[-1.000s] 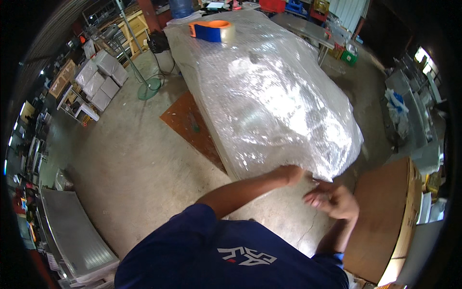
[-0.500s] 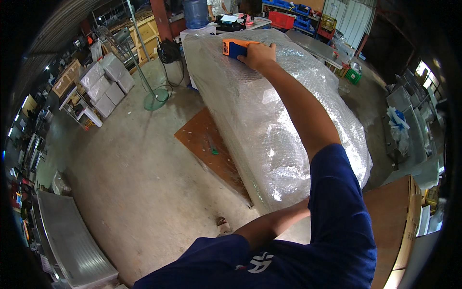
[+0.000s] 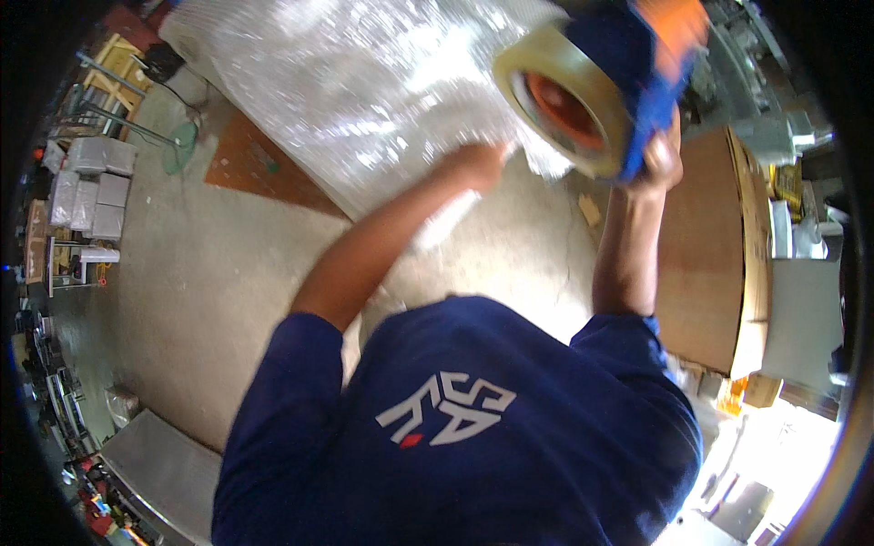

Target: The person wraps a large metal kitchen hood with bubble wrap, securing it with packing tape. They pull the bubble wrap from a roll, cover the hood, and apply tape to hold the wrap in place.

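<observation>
1. Your right hand [image 3: 660, 159] is gripping the blue handle of the tape dispenser [image 3: 601, 86], raised at about one o'clock in the view; its roll of clear packing tape is facing you.
2. Your left hand [image 3: 473, 164] is pressing on the near edge of the bubble-wrapped bundle [image 3: 364, 82], at twelve o'clock; whether its fingers are pinching the wrap, you cannot tell.
3. The dispenser is hanging just beside that edge, at three o'clock from your left hand.

Single head-worn fisheye view, looking steeply down.
Close above the wearer's blue shirt [image 3: 455, 428]; floor [image 3: 200, 273] curves toward the rim.
</observation>
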